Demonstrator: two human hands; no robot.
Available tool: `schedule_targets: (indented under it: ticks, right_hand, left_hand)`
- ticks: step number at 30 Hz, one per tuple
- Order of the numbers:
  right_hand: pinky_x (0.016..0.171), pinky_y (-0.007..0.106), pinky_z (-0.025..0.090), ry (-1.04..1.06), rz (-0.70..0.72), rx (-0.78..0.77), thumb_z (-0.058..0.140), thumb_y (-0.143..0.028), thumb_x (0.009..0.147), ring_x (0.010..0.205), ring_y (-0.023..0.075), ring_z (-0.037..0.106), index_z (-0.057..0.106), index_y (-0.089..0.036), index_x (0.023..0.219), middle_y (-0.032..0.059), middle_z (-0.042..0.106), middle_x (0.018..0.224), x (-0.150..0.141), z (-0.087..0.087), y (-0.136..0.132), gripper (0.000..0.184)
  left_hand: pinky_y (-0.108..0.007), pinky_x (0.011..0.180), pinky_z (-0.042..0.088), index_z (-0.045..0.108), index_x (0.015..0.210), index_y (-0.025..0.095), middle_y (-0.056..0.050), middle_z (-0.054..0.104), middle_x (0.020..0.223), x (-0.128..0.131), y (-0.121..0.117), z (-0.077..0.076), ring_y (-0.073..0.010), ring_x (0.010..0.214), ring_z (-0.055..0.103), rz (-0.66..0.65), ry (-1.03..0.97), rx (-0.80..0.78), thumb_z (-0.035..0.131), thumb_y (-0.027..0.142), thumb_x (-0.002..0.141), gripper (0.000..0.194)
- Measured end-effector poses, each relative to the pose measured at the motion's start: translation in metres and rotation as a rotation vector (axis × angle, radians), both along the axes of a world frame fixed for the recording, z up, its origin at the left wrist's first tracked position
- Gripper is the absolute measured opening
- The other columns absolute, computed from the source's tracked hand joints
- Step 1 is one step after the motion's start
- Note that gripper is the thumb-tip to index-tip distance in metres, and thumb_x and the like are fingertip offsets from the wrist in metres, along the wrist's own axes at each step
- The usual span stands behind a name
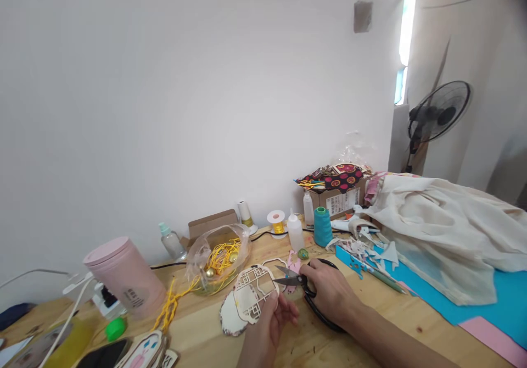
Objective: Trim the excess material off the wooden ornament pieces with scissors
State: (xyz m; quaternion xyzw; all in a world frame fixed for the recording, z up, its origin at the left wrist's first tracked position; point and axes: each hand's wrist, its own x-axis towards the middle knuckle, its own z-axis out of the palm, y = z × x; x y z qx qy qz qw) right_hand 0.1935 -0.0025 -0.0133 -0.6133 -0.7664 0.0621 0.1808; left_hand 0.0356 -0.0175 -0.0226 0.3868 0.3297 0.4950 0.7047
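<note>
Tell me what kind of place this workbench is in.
Probably a small craft workshop or home craft corner: a wooden table holds a teal thread cone and a bag of yellow cord, and the right hand holds black-handled scissors beside a cut lattice piece.

On the light wooden table (206, 324), a pink lidded container (128, 280) is placed near a green cap (115, 329). Yellow cords (222, 256) are held in a clear plastic bag (196, 262). A white squeeze bottle (295, 233) is placed beside a teal thread cone (323, 228). At the right, a blue sheet (436, 297) is partly covered by cream cloth (436, 214).
</note>
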Motion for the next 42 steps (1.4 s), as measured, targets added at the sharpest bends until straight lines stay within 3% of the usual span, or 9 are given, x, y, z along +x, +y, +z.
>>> schedule_targets:
  ticks: [7, 27, 36, 42]
  right_hand:
    - [0.056, 0.023, 0.027, 0.015, 0.057, 0.005, 0.048, -0.014, 0.067, 0.073, 0.0158, 0.053, 0.057, -0.022, 0.082, 0.0022, 0.058, 0.08, 0.0, 0.001, -0.001, 0.02]
    - [0.055, 0.024, 0.026, 0.025, 0.011, -0.024, 0.046, -0.012, 0.069, 0.071, 0.0154, 0.053, 0.057, -0.023, 0.085, 0.0026, 0.057, 0.083, -0.001, -0.002, 0.004, 0.023]
    - [0.057, 0.024, 0.029, 0.047, 0.0, 0.051, 0.043, -0.01, 0.068, 0.073, 0.0163, 0.053, 0.057, -0.023, 0.083, 0.0027, 0.057, 0.083, -0.003, -0.003, 0.002, 0.024]
    - [0.066, 0.024, 0.035, 0.264, -0.022, 0.071, 0.046, -0.013, 0.066, 0.08, 0.0172, 0.054, 0.058, -0.022, 0.087, 0.0033, 0.059, 0.085, 0.004, -0.003, 0.006, 0.025]
  left_hand:
    - [-0.026, 0.06, 0.039, 0.056, 0.059, 0.016, -0.003, 0.063, 0.056, -0.003, 0.003, -0.003, -0.0144, 0.059, 0.055, 0.033, -0.046, -0.077, 0.056, 0.034, 0.073, 0.022]
    - [-0.027, 0.051, 0.039, 0.056, 0.054, 0.016, -0.004, 0.062, 0.05, 0.001, 0.004, -0.002, -0.0158, 0.054, 0.053, -0.036, 0.048, 0.016, 0.058, 0.04, 0.069, 0.029]
    - [-0.028, 0.049, 0.039, 0.059, 0.053, 0.014, -0.006, 0.064, 0.049, 0.0, 0.004, 0.001, -0.017, 0.05, 0.055, -0.029, 0.03, -0.009, 0.064, 0.043, 0.062, 0.03]
    - [-0.028, 0.048, 0.037, 0.063, 0.051, 0.013, -0.007, 0.062, 0.047, -0.002, -0.002, 0.007, -0.0166, 0.048, 0.053, -0.1, 0.013, 0.0, 0.061, 0.038, 0.066, 0.029]
